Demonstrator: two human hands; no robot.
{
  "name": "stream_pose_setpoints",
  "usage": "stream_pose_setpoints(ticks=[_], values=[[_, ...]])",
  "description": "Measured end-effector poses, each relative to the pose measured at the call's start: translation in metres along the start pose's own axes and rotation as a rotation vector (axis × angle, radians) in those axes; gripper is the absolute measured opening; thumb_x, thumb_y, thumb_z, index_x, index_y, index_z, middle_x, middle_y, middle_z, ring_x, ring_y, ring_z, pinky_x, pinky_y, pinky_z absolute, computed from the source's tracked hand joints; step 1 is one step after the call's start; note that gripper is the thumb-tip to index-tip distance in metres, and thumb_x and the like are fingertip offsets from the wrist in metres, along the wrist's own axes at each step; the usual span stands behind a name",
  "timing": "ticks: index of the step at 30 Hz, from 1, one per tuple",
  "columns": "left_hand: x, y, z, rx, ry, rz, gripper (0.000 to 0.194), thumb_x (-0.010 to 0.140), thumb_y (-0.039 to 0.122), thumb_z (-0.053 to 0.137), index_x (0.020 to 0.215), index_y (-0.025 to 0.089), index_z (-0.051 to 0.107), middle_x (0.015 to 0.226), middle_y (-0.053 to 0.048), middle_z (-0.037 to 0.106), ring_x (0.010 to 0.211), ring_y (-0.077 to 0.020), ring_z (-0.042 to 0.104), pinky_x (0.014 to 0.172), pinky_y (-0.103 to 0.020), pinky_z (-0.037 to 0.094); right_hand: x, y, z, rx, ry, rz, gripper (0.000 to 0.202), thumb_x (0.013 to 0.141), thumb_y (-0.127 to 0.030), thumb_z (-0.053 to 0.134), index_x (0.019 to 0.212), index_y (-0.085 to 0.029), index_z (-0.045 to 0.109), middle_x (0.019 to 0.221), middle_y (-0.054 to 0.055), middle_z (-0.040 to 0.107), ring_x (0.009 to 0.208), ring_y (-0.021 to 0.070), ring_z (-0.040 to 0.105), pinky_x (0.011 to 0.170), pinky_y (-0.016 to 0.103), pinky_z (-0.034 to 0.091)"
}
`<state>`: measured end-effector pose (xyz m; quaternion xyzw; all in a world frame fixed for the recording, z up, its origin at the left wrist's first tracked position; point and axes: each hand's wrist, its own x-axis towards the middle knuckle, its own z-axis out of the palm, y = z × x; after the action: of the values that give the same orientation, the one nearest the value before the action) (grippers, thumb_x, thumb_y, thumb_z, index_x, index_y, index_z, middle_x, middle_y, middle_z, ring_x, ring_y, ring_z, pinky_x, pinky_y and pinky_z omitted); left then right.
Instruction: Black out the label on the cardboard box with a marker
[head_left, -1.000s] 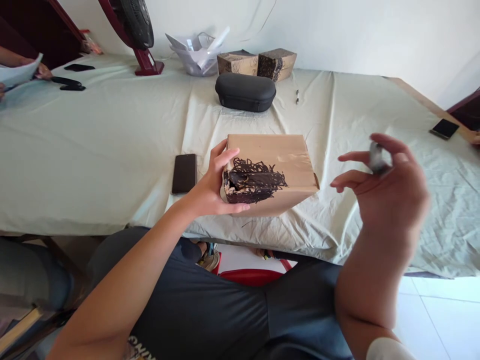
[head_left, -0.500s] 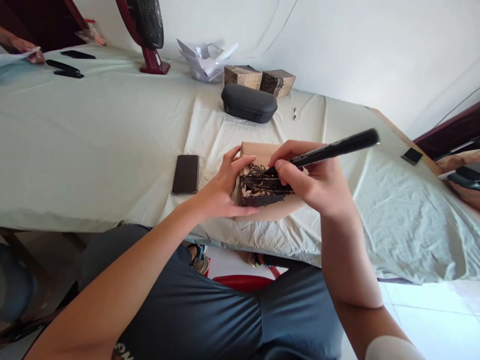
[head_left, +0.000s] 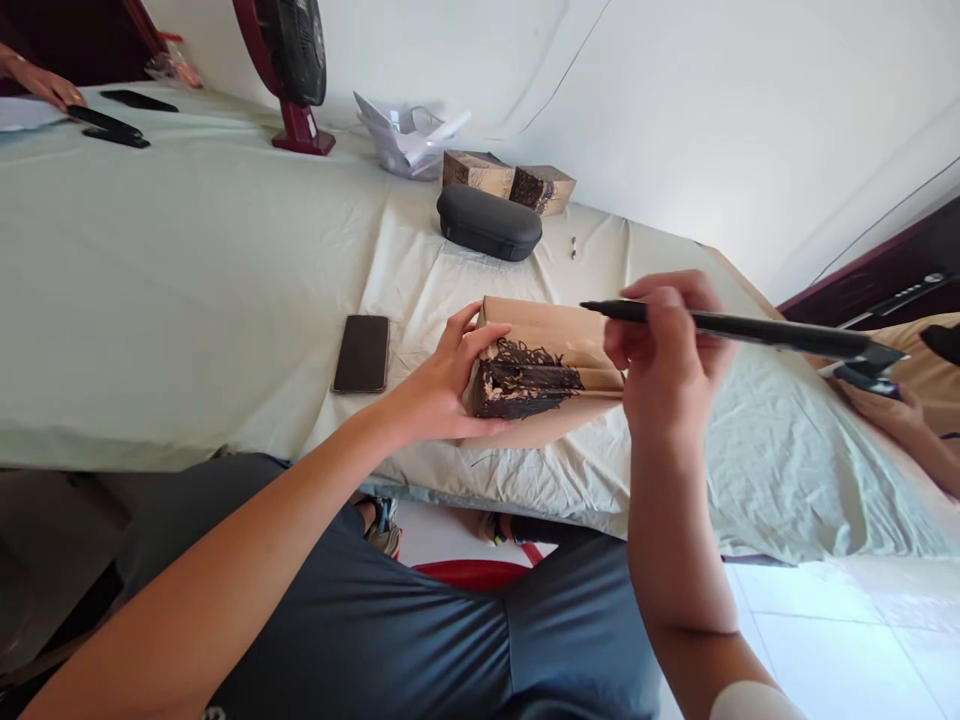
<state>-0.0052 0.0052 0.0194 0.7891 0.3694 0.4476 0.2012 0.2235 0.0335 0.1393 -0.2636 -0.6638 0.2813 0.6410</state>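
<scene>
Brown cardboard box [head_left: 547, 314] is sitting near the close edge of the cloth-covered desk [head_left: 225, 300]. Left hand [head_left: 439, 392] is spreading thumb and fingers wide and gripping its left end, probably so it's not sliding around. Right hand [head_left: 671, 355] is pinching a black marker [head_left: 780, 334] in curled fingers, tip pointing left, kinda looks like it's hovering. Phone's [head_left: 361, 354] lying left, likely out of the way.

I see a tan box [head_left: 562, 325] with black scribbles. The cloth [head_left: 225, 260] looks pale grey-green, the fan [head_left: 300, 125] maroon and black. I make the pen [head_left: 780, 333] black.
</scene>
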Motion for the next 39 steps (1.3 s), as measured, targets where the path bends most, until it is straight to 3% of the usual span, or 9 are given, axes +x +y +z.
stream_pose_setpoints(ticks=[3, 5, 9, 13, 17, 20, 28, 34, 39], values=[[0.000, 0.001, -0.001, 0.008, 0.008, 0.004, 0.122, 0.071, 0.048, 0.101, 0.165, 0.046, 0.022, 0.173, -0.012, 0.011, 0.168, -0.0482, 0.028, 0.130, -0.068, 0.048, -0.010, 0.012, -0.029, -0.033, 0.278, -0.069, 0.027, 0.103, -0.042, 0.072, 0.083, -0.025, 0.064, 0.061, -0.008, 0.050, 0.039, 0.0076, 0.042, 0.036, 0.025, 0.020], [0.001, 0.001, -0.006, 0.026, 0.026, 0.037, 0.121, 0.072, 0.045, 0.100, 0.164, 0.044, 0.023, 0.172, -0.013, 0.013, 0.168, -0.0462, 0.028, 0.131, -0.066, 0.047, -0.022, 0.029, -0.057, -0.078, 0.326, 0.002, 0.016, 0.092, -0.031, 0.083, 0.095, -0.027, 0.068, 0.067, -0.008, 0.065, 0.044, 0.0090, 0.053, 0.040, 0.023, 0.035], [0.002, -0.009, -0.025, 0.133, 0.089, 0.053, 0.116, 0.074, 0.042, 0.099, 0.164, 0.040, 0.026, 0.171, -0.015, 0.016, 0.169, -0.0463, 0.026, 0.135, -0.067, 0.039, -0.055, 0.072, -0.113, 0.085, 0.142, 0.451, 0.040, 0.086, -0.035, 0.076, 0.125, -0.027, 0.071, 0.120, 0.006, 0.085, 0.071, 0.0183, 0.080, 0.057, 0.031, 0.059], [0.002, -0.030, -0.036, 0.170, 0.172, -0.024, 0.121, 0.071, 0.053, 0.100, 0.164, 0.038, 0.025, 0.168, -0.016, 0.021, 0.160, -0.0453, 0.039, 0.132, -0.068, 0.042, -0.086, 0.108, -0.135, 0.029, -0.009, 0.718, 0.045, 0.089, -0.053, 0.071, 0.126, -0.027, 0.067, 0.131, 0.010, 0.080, 0.077, 0.0207, 0.080, 0.064, 0.035, 0.061], [0.000, -0.041, -0.034, 0.143, 0.190, -0.007, 0.120, 0.071, 0.054, 0.099, 0.164, 0.038, 0.026, 0.166, -0.016, 0.023, 0.154, -0.0425, 0.046, 0.130, -0.066, 0.045, -0.103, 0.131, -0.134, -0.595, -0.308, 0.611, 0.038, 0.090, -0.037, 0.060, 0.127, -0.026, 0.056, 0.117, 0.009, 0.081, 0.066, 0.0193, 0.072, 0.068, 0.037, 0.058], [-0.001, -0.041, -0.031, 0.134, 0.184, 0.004, 0.120, 0.071, 0.053, 0.099, 0.164, 0.039, 0.024, 0.167, -0.016, 0.020, 0.156, -0.0433, 0.044, 0.130, -0.068, 0.044, -0.108, 0.140, -0.133, -0.939, -0.462, 0.471, 0.037, 0.089, -0.026, 0.055, 0.126, -0.024, 0.060, 0.117, 0.013, 0.081, 0.082, 0.0270, 0.075, 0.078, 0.042, 0.055], [0.002, -0.034, -0.031, 0.100, 0.170, -0.010, 0.114, 0.074, 0.050, 0.097, 0.162, 0.035, 0.027, 0.170, -0.018, 0.017, 0.168, -0.0470, 0.026, 0.134, -0.068, 0.038, -0.105, 0.152, -0.120, -1.007, -0.553, 0.350, 0.039, 0.094, -0.020, 0.050, 0.126, -0.023, 0.074, 0.121, 0.013, 0.079, 0.095, 0.0296, 0.072, 0.081, 0.040, 0.053], [0.003, -0.029, -0.032, 0.093, 0.135, -0.048, 0.115, 0.074, 0.051, 0.098, 0.163, 0.034, 0.027, 0.171, -0.020, 0.017, 0.172, -0.0467, 0.016, 0.135, -0.068, 0.036, -0.097, 0.172, -0.098, -1.032, -0.501, 0.278, 0.041, 0.094, -0.021, 0.053, 0.130, -0.022, 0.073, 0.115, 0.015, 0.081, 0.110, 0.0354, 0.067, 0.101, 0.053, 0.051], [0.005, -0.033, -0.038, 0.027, 0.111, -0.072, 0.124, 0.069, 0.076, 0.094, 0.166, 0.035, 0.030, 0.179, -0.019, 0.016, 0.171, -0.0473, 0.021, 0.135, -0.068, 0.035, -0.096, 0.180, -0.084, -0.988, -0.342, 0.255, 0.049, 0.096, -0.033, 0.060, 0.144, -0.025, 0.062, 0.136, 0.013, 0.078, 0.123, 0.0334, 0.063, 0.115, 0.059, 0.042]])
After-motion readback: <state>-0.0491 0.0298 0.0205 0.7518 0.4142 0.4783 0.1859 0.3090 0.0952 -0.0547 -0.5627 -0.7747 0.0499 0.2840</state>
